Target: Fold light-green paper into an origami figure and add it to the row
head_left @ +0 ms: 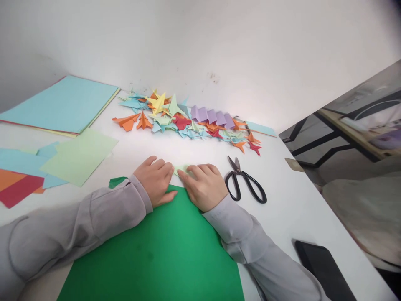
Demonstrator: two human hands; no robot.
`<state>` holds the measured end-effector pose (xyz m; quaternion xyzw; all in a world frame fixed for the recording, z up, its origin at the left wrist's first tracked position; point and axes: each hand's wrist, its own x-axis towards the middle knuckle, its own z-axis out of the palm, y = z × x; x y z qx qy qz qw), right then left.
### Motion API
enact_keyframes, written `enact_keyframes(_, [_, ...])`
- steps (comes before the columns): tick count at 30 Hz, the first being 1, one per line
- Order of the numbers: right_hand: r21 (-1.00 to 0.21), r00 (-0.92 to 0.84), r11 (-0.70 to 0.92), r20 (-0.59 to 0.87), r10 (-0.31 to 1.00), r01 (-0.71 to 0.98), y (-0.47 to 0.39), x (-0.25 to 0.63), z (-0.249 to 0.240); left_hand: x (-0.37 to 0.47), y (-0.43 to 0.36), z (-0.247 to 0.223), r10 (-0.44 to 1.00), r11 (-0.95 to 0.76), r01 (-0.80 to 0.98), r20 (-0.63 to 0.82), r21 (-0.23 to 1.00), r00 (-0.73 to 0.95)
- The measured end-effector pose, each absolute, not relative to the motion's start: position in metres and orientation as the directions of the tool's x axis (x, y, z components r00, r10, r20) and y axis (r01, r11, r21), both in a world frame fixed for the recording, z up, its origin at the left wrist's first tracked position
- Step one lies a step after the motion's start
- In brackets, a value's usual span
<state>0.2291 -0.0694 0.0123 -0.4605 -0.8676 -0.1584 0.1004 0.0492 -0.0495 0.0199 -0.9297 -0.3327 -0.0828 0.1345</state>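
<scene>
A small piece of light green paper point(179, 170), partly hidden by fingers, lies on the table beyond a big green sheet point(150, 251). Curled fingers of my left hand point(154, 180) press its left end, with the thumb stretched out over the green sheet. On the other end, my right hand point(205, 186) bears down with its index finger, the remaining fingers bent. How far the paper is folded under my hands I cannot make out. Black-handled scissors point(239, 177) lie just right of my right hand, blades parted.
Many folded paper shapes point(181, 121) line the wall, with a purple pleated strip point(213, 116) among them. On the left are a stack of large sheets point(62, 104) and loose coloured squares point(79, 156). A black phone-like object point(322, 267) lies near the right table edge.
</scene>
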Motion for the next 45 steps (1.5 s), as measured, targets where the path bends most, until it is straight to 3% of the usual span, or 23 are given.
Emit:
enact_keyframes(16, [0.141,-0.514,0.494,0.252,0.82,0.858,-0.076,0.22,0.018,0.048,-0.051,0.019,0.605,-0.759,0.641,0.24,-0.113,0.759])
enact_keyframes(29, [0.084,-0.365,0.355,0.2,0.909,0.931,-0.083,0.216,0.023,0.049,-0.052,0.02,0.632,-0.736,0.667,0.234,-0.116,0.738])
enact_keyframes(45, [0.072,-0.284,0.278,0.364,0.887,0.958,-0.085,0.223,0.012,0.05,-0.051,0.02,0.648,-0.728,0.68,0.235,-0.085,0.724])
